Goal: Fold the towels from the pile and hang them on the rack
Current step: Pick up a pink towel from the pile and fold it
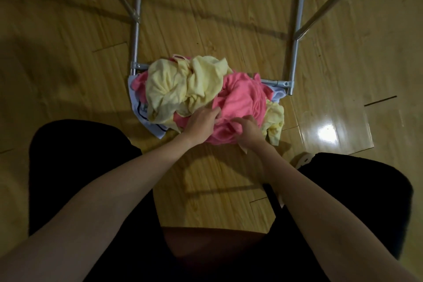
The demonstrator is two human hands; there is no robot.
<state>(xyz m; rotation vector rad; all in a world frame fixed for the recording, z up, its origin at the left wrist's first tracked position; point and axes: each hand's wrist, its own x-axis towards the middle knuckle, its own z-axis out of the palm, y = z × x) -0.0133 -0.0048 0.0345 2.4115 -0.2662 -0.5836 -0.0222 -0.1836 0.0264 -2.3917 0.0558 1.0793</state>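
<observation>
desk: head view, looking down. what have your hands got?

field: both are together on the pink towel (240,101), at the near edge of the pile (206,98) on the wooden floor (68,52). your left hand (201,125) lies on the pink cloth with fingers bent into its folds; your right hand (248,131) pinches a fold of it just beside. neither has lifted it clear.

desk: and the rest of the heap?

field: a crumpled yellow towel (183,84) lies on top to the left, another yellow piece (274,121) at the right, and a white cloth with dark stripes (142,107) underneath. the pile rests against the near bar of the metal rack's base (295,48).

desk: how will it handle?

field: soft, light and limp, by the look of it, and tangled with its neighbours. you'd likely do best to find two corners or one hem, then lift slowly so the yellow one slides off.
</observation>
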